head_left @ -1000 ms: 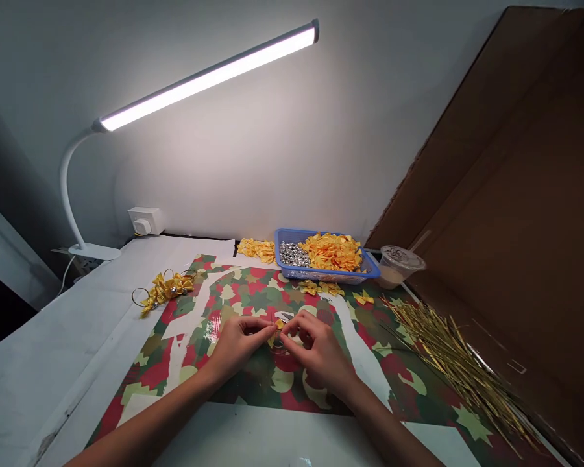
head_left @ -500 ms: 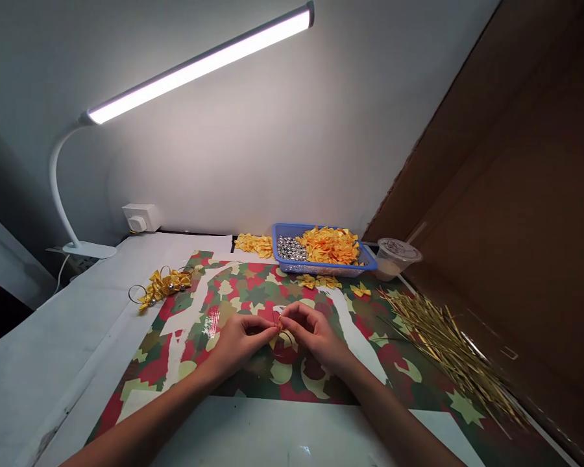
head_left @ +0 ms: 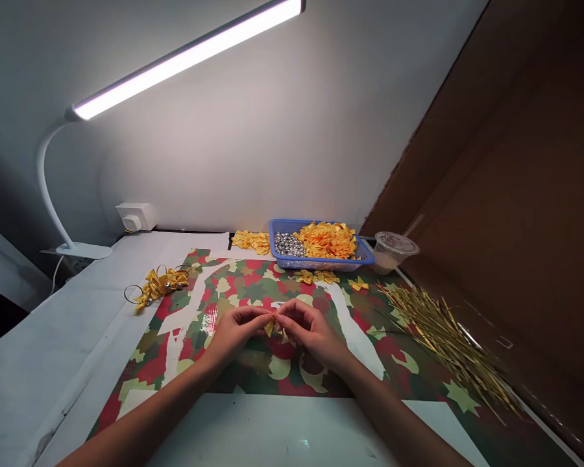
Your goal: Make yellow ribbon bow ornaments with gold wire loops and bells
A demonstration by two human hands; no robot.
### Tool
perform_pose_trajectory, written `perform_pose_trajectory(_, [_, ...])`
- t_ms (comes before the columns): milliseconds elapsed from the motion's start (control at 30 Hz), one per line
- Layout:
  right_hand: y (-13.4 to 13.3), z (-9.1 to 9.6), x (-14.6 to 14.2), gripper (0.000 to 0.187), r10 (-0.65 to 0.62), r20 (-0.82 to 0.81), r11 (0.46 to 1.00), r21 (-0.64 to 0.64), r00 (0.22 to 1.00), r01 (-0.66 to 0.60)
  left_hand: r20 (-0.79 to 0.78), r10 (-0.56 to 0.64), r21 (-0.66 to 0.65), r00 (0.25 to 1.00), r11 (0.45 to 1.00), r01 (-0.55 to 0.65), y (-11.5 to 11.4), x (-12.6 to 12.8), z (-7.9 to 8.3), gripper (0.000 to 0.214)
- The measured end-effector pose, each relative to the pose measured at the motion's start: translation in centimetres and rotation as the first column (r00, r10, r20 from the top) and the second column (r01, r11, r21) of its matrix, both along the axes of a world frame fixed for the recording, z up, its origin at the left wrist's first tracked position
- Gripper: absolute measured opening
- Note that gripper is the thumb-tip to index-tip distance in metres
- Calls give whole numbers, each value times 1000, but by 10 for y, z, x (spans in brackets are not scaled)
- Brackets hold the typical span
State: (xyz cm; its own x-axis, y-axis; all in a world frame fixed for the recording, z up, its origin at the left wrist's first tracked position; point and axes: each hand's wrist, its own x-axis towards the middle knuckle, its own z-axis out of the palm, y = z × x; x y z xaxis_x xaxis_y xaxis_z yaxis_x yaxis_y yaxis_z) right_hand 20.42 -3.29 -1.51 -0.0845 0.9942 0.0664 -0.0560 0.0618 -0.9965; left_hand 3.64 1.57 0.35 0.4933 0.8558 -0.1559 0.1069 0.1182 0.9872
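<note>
Yellow ribbon bow (head_left: 269, 327), small and mostly hidden by my fingertips, sits over the middle of the patterned sheet (head_left: 255, 371). My left hand (head_left: 237, 331) and right hand (head_left: 312, 329) both pinch it, thumbs against fingers, tips almost meeting. Can't make out the knot or exactly what's under the right fingertips; a thin dark curve just below is too fine to identify. Forearms run out of frame at the bottom; lamp bar (head_left: 189, 61) clips the top edge.

Blue plastic basket (head_left: 321, 264), rectangular: shiny silver beads (head_left: 289, 245) on the left, heaped bows (head_left: 328, 240) on the right, lower layers buried. More loose bows (head_left: 251, 241) just left of it. Bunch of glossy bows with wire rings (head_left: 165, 285) at far left, too tangled to count. Right side: thin gold-green strands (head_left: 448, 350), stiff-looking, roughly parallel. Clear lidded cup (head_left: 394, 250) beside the basket, contents cloudy. Brown cardboard (head_left: 516, 194) mostly in shadow, cut off at right.
</note>
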Motion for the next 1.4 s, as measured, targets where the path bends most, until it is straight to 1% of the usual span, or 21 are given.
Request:
perform_pose_trajectory(133, [0, 3, -1, 41, -43, -22, 999, -15, 999, 42, -5, 34, -25, 999, 999, -34, 1, 0, 2, 34])
perform_pose_trajectory(367, [1, 4, 0, 43, -113, -78, 993, -49, 991, 109, 4, 46, -69, 999, 997, -45, 0, 1, 1, 27])
perform_pose_trajectory(600, [1, 0, -3, 42, -117, -79, 993, -42, 990, 114, 50, 79, -132, 996, 989, -72, -1, 2, 5, 28])
perform_pose_trajectory(833, [-3, -2, -6, 31, -106, 55, 994, 45, 993, 104, 101, 133, -175, 986, 978, -114, 2, 2, 3, 30])
perform_pose_trajectory(967, [-4, -2, -7, 30, -107, 89, 993, 56, 990, 103, 110, 163, -177, 980, 974, -143, 2, 2, 3, 31])
perform_pose_trajectory(1233, [-8, 3, -6, 23, -167, 178, 982, 119, 970, 147, 100, 198, -174, 975, 968, -179, 5, 2, -1, 35])
perform_pose_trajectory(1400, [-7, 3, -5, 22, -204, 212, 971, 165, 956, 171, 71, 183, -143, 980, 975, -172, 3, 3, 2, 38])
